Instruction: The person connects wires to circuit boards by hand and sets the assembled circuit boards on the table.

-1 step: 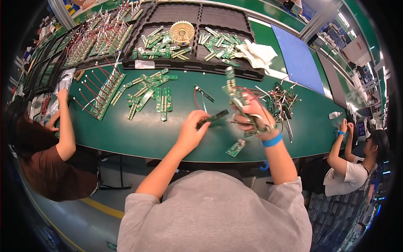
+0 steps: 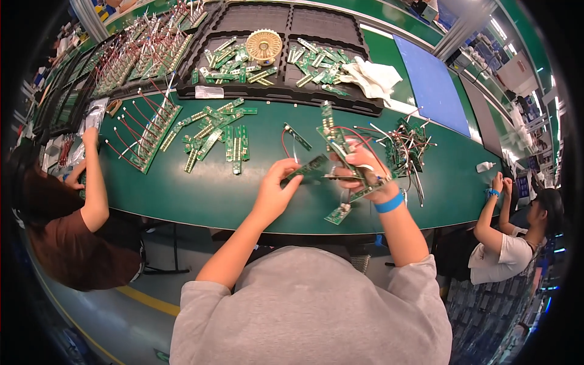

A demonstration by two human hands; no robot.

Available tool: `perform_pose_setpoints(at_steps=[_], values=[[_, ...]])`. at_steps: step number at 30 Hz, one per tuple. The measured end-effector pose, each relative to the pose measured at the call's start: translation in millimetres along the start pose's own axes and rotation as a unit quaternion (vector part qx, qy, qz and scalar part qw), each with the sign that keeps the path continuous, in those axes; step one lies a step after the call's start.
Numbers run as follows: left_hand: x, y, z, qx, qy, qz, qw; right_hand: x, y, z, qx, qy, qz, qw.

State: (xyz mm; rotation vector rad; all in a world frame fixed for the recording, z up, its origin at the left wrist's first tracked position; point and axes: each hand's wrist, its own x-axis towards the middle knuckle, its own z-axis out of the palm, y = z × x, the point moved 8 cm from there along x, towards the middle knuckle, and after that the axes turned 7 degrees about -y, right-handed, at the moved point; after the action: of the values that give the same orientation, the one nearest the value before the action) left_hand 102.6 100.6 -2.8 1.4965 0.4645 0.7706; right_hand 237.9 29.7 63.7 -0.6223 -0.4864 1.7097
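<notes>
above a smooth green tabletop (image 2: 261,207) in the head view, the left hand (image 2: 277,182) is pinching a narrow dark-green circuit-board strip (image 2: 311,165) by its near end; the right hand (image 2: 366,163), fingers curling, is gripping a splayed bundle of red-wired green circuit boards (image 2: 328,121). all are probably handling light, stiff, fragile, long edges likely offering safest hold.

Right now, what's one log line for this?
left hand: pinching narrow board | right hand: holding wired boards | green table: tangled pile at right
</notes>
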Motion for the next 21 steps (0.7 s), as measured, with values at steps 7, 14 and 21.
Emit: perform_pose_setpoints(at_steps=[7,14,21], values=[[-15.4,77.5,1.2,-0.006,-0.065,0.146,0.987,13.8,42.9,-6.2,0.09,-0.036,0.045,0.994],[-3.5,115.6,-2.4,-0.003,-0.168,0.161,0.972,-1.8,41.1,36.0,0.034,-0.175,0.072,0.981],[-14.4,121.3,30.2,0.071,-0.348,0.099,0.929,-12.1,62.8,39.0,0.169,-0.242,0.074,0.953]])
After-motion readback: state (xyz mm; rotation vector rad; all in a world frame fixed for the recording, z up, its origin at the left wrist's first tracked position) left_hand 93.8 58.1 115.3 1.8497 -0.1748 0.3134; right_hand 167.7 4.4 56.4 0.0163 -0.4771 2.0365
